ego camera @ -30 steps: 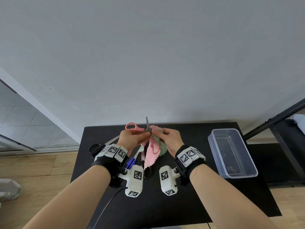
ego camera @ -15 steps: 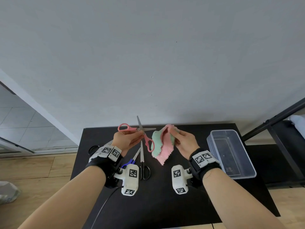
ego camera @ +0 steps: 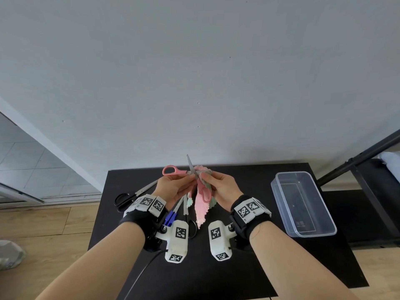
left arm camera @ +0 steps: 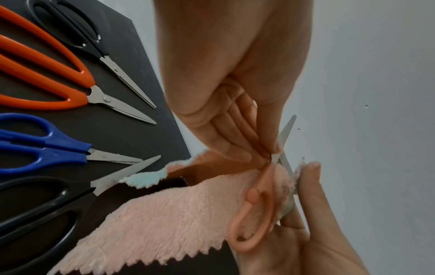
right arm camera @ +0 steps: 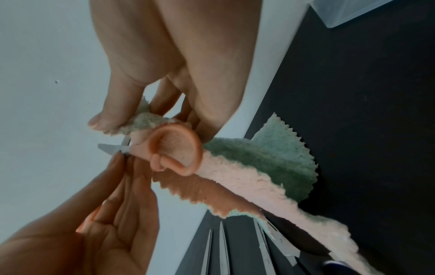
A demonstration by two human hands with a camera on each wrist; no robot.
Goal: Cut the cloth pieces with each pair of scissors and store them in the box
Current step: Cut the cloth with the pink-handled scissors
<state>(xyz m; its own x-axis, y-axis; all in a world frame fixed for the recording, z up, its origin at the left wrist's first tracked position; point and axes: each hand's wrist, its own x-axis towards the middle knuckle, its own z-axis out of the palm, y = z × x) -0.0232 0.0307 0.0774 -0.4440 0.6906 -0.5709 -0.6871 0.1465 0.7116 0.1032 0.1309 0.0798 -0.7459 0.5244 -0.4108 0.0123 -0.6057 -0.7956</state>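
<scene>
My left hand (ego camera: 187, 180) holds the pink-handled scissors (ego camera: 170, 170) above the black table (ego camera: 249, 267). Its fingertips (left arm camera: 266, 158) pinch them near the pivot. The handles are spread, with one loop (left arm camera: 254, 223) lying against the cloth, and one blade (ego camera: 190, 163) points up. My right hand (ego camera: 208, 178) pinches the top of the pink cloth (ego camera: 201, 210) and green cloth (right arm camera: 270, 158), which hang down together against the scissors. The second blade is hidden by the cloth. The clear plastic box (ego camera: 279, 191) sits at the table's right.
Several other scissors lie on the table under my left hand: black ones (left arm camera: 82, 37), orange ones (left arm camera: 47, 83), blue ones (left arm camera: 47, 148) and another black pair (left arm camera: 47, 214). A wall stands just behind the table. A black frame (ego camera: 357, 159) stands to the right.
Half a second ago my hands were apart, the cloth off to the right of the scissors. They have come back together, and the cloth again lies against the scissors.
</scene>
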